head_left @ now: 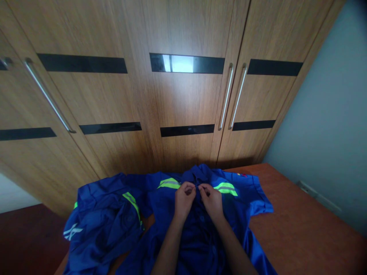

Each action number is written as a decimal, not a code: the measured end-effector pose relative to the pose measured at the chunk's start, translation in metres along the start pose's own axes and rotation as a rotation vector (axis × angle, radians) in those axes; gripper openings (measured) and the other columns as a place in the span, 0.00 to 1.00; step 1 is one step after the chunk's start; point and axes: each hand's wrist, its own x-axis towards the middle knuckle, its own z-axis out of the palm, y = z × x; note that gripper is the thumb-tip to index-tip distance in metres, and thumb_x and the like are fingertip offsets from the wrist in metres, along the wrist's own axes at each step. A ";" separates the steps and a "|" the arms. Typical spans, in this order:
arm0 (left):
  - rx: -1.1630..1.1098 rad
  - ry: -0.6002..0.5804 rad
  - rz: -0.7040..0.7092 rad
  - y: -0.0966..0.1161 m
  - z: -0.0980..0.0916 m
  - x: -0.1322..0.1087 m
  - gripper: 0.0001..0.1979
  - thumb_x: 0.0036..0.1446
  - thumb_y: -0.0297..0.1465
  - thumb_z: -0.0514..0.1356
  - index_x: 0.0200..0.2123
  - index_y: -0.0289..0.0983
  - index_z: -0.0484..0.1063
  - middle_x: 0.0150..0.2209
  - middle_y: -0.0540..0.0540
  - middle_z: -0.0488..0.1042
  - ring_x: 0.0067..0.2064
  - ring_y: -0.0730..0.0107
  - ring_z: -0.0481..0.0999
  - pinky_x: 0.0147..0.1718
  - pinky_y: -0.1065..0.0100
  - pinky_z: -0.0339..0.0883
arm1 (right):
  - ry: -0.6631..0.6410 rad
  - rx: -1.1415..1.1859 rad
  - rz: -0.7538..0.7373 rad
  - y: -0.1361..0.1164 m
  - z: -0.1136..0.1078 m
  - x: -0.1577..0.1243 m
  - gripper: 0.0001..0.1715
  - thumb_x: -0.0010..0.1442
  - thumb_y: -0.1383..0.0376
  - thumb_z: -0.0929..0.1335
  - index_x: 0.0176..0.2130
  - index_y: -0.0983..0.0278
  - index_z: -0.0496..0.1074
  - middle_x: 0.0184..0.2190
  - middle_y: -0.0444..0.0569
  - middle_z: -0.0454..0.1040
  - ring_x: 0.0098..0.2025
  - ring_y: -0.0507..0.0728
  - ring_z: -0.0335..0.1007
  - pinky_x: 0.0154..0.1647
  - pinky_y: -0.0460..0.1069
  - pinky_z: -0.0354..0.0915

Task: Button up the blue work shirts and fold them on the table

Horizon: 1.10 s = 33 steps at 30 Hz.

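Note:
A blue work shirt with yellow-green reflective stripes lies spread on a brown wooden table, collar away from me. My left hand and my right hand meet at the shirt's front, just below the collar. Both hands pinch the fabric at the button line, fingers curled. A second blue garment with the same stripes lies crumpled to the left, touching the shirt.
A wooden wardrobe with long metal handles and black strips stands right behind the table. A grey wall closes the right side. Dark red floor shows at the lower left.

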 end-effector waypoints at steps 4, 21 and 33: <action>0.018 -0.026 0.012 -0.002 0.001 0.000 0.04 0.50 0.32 0.60 0.29 0.37 0.71 0.27 0.49 0.76 0.31 0.69 0.77 0.30 0.72 0.68 | -0.013 0.194 0.107 0.000 0.000 0.003 0.22 0.58 0.49 0.63 0.33 0.63 0.74 0.18 0.44 0.70 0.20 0.53 0.64 0.22 0.46 0.57; 0.268 -0.126 0.056 -0.004 -0.005 -0.004 0.06 0.54 0.31 0.57 0.30 0.40 0.74 0.28 0.49 0.77 0.31 0.66 0.76 0.32 0.69 0.65 | -0.088 0.147 0.098 0.014 -0.014 0.008 0.24 0.57 0.47 0.65 0.22 0.62 0.70 0.17 0.43 0.66 0.21 0.52 0.61 0.22 0.45 0.52; 0.125 -0.179 -0.035 -0.014 0.005 -0.008 0.06 0.51 0.26 0.55 0.27 0.38 0.72 0.24 0.51 0.74 0.28 0.69 0.73 0.30 0.71 0.65 | -0.265 -0.611 -0.016 -0.043 0.008 0.092 0.17 0.56 0.56 0.68 0.41 0.63 0.77 0.42 0.57 0.77 0.45 0.62 0.73 0.39 0.50 0.63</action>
